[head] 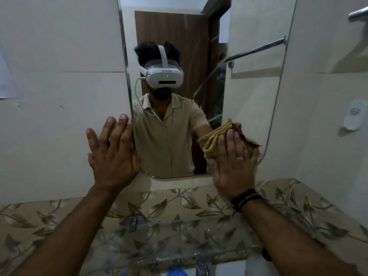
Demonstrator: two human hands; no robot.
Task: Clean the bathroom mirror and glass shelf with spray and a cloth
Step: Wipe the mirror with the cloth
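The bathroom mirror [249, 92] hangs on the pale tiled wall straight ahead. My left hand [112, 154] lies flat with fingers spread against the wall and the mirror's lower left edge. My right hand [235, 166] presses a folded yellow-brown cloth [214, 139] onto the lower right part of the mirror. Below my arms runs the clear glass shelf [179, 255], hard to make out against the leaf-patterned tiles. No spray bottle is in view.
A leaf-patterned tile band [298, 212] runs under the mirror. A white holder [353, 116] is fixed to the right wall, with a metal rail [358, 13] above it. Something blue [176, 271] shows at the bottom edge.
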